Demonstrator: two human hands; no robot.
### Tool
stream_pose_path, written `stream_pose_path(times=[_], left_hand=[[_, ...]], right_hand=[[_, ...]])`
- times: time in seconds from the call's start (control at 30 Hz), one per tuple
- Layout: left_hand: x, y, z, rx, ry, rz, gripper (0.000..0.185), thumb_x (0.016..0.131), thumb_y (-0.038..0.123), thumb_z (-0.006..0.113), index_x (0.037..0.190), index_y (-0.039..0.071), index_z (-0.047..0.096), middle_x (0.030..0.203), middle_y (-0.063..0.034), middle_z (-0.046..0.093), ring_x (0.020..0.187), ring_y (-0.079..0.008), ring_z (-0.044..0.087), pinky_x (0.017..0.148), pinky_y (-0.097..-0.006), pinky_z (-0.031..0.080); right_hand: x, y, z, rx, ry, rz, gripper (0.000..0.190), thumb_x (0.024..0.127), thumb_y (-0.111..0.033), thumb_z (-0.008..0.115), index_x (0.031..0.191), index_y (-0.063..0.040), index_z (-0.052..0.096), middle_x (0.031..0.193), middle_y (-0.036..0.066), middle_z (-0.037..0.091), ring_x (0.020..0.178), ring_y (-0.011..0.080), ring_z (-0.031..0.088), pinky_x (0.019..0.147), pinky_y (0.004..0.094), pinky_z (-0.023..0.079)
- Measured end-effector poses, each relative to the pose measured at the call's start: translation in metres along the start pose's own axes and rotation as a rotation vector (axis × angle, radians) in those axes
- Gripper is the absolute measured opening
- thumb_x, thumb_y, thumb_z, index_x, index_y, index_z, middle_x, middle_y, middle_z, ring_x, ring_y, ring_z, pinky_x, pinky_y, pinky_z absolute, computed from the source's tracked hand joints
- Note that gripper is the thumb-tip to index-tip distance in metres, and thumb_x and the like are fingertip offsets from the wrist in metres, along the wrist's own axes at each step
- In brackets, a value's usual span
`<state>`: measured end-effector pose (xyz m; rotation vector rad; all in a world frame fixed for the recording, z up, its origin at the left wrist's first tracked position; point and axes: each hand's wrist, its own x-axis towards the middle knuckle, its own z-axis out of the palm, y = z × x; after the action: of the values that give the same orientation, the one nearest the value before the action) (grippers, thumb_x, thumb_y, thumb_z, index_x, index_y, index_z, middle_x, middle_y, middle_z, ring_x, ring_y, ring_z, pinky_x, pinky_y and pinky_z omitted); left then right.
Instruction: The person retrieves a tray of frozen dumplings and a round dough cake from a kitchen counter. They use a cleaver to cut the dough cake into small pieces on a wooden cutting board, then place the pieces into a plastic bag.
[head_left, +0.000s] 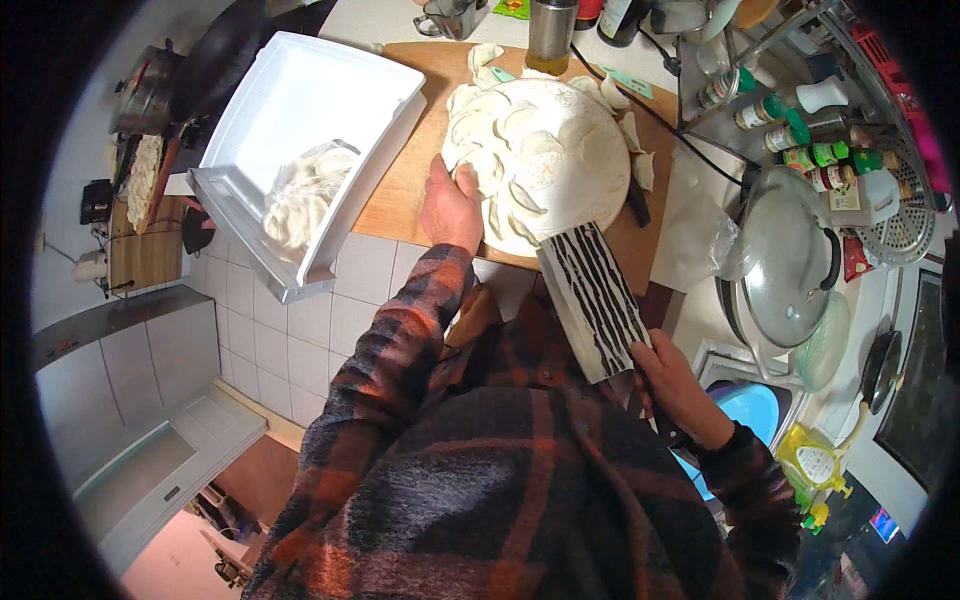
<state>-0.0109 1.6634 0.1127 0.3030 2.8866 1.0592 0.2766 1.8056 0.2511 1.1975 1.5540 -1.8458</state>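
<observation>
My left hand (452, 204) grips the left rim of a large round white plate (592, 172), which lies on a wooden cutting board (401, 180). Pale dumplings (487, 124) cover the plate's left side, and some dough pieces (630, 131) lie around its right and far edge. A broad cleaver (592, 304) is in my right hand (679, 386), its streaked blade pointing up to the plate's near rim beside a dumpling. The cleaver's handle is mostly hidden by my fingers.
At left, a white plastic drawer (262, 105) holds a clear bag of pale dumplings (311, 195). A metal-and-glass cup (551, 37) stands behind the plate. A black cable (697, 146) crosses the board's far right. Further right are a lidded pan (787, 255), spice jars (784, 135) and a sink (709, 360).
</observation>
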Motion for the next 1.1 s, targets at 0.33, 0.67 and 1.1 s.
stream_pose_path(times=[0.33, 0.67, 1.1], left_hand=[[0.002, 0.002, 0.000, -0.022, 0.027, -0.006, 0.049, 0.096, 0.033, 0.051, 0.134, 0.003, 0.047, 0.116, -0.0251, 0.061, 0.101, -0.0428, 0.061, 0.083, -0.0508, 0.049], [0.003, 0.004, -0.001, -0.024, 0.005, -0.054, 0.053, 0.096, 0.034, 0.050, 0.135, -0.002, 0.047, 0.118, -0.0262, 0.061, 0.107, -0.0421, 0.059, 0.088, -0.0497, 0.048], [0.003, 0.004, -0.001, 0.004, -0.018, -0.092, 0.050, 0.095, 0.034, 0.052, 0.133, 0.002, 0.049, 0.114, -0.0232, 0.063, 0.102, -0.0410, 0.061, 0.084, -0.0504, 0.049]], right_hand=[[0.000, 0.002, 0.007, 0.023, -0.039, 0.013, 0.022, 0.101, -0.030, 0.047, 0.095, -0.009, 0.044, 0.063, 0.002, 0.047, 0.042, 0.0128, 0.045, 0.038, 0.0287, 0.039], [-0.009, -0.001, 0.015, 0.365, -0.264, 0.074, 0.020, 0.099, -0.032, 0.047, 0.095, -0.012, 0.044, 0.063, -0.002, 0.043, 0.046, 0.0083, 0.042, 0.040, 0.0249, 0.038], [-0.023, -0.003, 0.013, 0.199, -0.180, 0.007, 0.020, 0.099, -0.026, 0.045, 0.107, -0.008, 0.044, 0.068, 0.000, 0.046, 0.049, 0.0093, 0.046, 0.043, 0.0244, 0.041]])
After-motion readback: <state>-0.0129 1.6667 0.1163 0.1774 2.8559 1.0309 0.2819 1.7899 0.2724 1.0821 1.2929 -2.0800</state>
